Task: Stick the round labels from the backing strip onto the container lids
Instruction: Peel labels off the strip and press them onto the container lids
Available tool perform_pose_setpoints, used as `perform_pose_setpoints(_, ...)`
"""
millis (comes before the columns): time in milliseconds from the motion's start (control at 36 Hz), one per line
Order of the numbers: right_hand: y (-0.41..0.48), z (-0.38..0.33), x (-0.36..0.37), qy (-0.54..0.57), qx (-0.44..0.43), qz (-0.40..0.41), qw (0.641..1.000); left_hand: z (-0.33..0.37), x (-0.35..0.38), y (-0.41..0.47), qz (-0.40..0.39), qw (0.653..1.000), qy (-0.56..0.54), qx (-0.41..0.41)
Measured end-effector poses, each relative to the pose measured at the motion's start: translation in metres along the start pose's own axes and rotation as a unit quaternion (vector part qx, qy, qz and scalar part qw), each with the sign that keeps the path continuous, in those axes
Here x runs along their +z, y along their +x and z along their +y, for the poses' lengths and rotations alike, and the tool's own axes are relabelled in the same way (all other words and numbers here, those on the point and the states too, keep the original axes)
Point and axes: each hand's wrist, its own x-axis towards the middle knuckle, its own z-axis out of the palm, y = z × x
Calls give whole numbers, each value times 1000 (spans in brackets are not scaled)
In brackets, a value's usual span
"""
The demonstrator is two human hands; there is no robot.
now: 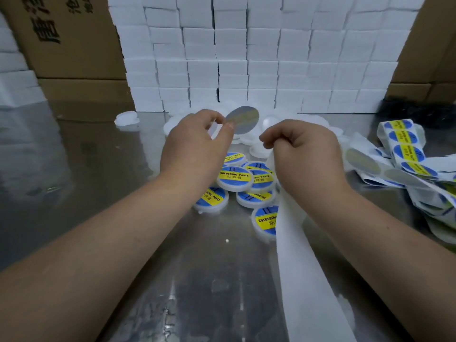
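My left hand (195, 141) pinches a round label (243, 119) by its edge; the label's grey back side faces me, lifted above the table. My right hand (301, 146) grips the white backing strip (303, 267), which hangs down toward the lower edge of the view. Between and below my hands lie several white containers with blue-and-yellow "SOLDERING PASTE" labels on their lids (234, 177). Plain white unlabelled lids (259, 150) sit behind them, partly hidden by my hands.
A tangle of label strip with blue-yellow stickers (404, 146) lies at the right. A wall of white foam blocks (246, 58) stands behind, with cardboard boxes (66, 38) to the left and right. A loose white lid (127, 118) rests at the left on the shiny metal table (98, 169).
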Motion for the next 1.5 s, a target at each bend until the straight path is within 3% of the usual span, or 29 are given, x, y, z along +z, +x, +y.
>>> perform_pose_setpoints(278, 4, -3, -4, 123, 111, 1, 986, 5, -3, -3, 15, 996, 69, 59)
perform_pose_setpoints(694, 7, 5, 4, 118, 103, 7, 988, -3, 3, 1, 15, 984, 131, 120)
perform_pose_setpoints(778, 11, 8, 1, 134, 112, 37, 984, -6, 0, 6, 16, 993, 93, 70)
perform_pose_setpoints(833, 13, 8, -1, 151, 114, 51, 981, -2, -1, 9, 5, 999, -37, -23)
perform_pose_setpoints(917, 10, 7, 0, 168, 107, 27, 980, 6, -3, 12, -34, 946, -279, -160)
perform_pose_setpoints(972, 8, 5, 3, 179, 104, -1, 978, 10, -4, 11, -69, 898, -386, -199)
perform_pose_setpoints(1083, 5, 2, 4, 203, 90, -44, 974, 14, -4, 7, -128, 795, -537, -251)
perform_pose_setpoints(1139, 4, 1, 5, 222, 86, -61, 969, 13, -3, 6, -162, 763, -569, -260)
perform_pose_setpoints(1250, 3, -1, 7, 243, 80, -83, 963, 12, -3, 6, -223, 752, -572, -241)
perform_pose_setpoints(1500, 2, 0, 8, 242, 77, -99, 962, 9, 0, 7, -234, 735, -589, -242)
